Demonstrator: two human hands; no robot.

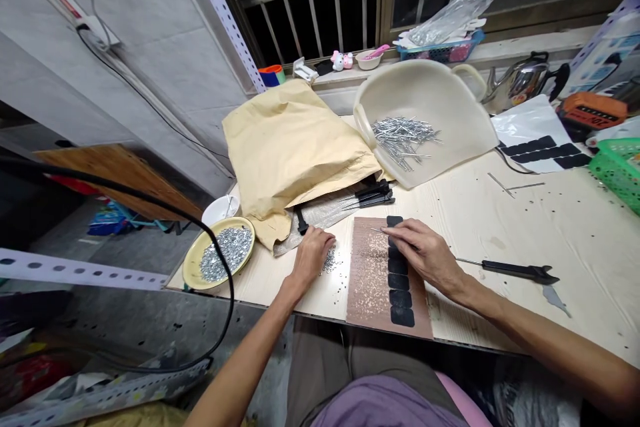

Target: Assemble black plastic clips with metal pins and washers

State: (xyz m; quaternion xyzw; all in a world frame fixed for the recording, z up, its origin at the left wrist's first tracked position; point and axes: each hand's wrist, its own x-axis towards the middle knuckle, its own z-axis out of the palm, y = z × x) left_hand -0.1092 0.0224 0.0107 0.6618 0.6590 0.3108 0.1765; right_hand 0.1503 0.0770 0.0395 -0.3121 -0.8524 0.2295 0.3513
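My left hand (311, 255) rests on the table with fingers curled over a small heap of tiny silver parts (330, 261). My right hand (425, 250) lies on a brown board (367, 280) and pinches a thin metal pin whose tip points left. A column of black oblong pieces (400, 290) runs down the board, partly under my right hand. A black-handled tool (517, 271) lies on the table just right of my right wrist.
A yellow dish of silver parts (220, 260) sits at the table's left corner. A brown paper bag (295, 147) lies behind my hands, black tools (373, 195) poking from it. A cream scoop with metal pins (425, 123) and a green basket (620, 170) stand at the right.
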